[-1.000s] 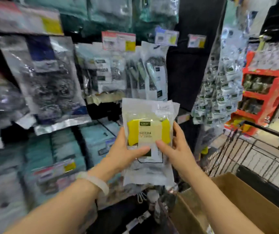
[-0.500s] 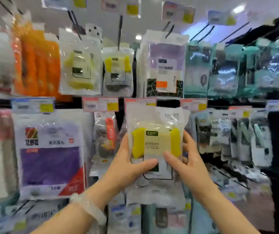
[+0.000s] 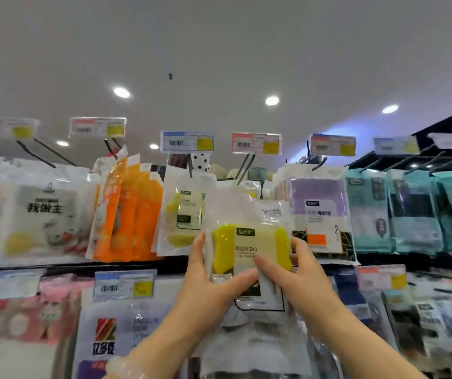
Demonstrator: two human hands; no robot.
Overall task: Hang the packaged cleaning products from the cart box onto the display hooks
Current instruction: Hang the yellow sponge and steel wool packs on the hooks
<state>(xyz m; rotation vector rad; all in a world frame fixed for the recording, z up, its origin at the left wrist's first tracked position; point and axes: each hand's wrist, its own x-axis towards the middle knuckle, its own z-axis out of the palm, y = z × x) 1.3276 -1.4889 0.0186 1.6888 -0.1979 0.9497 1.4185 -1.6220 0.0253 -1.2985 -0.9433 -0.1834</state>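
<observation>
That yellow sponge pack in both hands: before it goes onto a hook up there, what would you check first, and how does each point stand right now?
1. Grip: left hand and right hand both hold the yellow sponge pack: ok.
2. Pack upright, label facing out: ok.
3. Matching product found: a similar yellow pack hangs just left: ok.
4. Hang hole at the pack's top: cannot tell, blurred.
5. Pack threaded on a hook: not ok, not yet on one.
6. Free room on that hook: cannot tell.
</observation>
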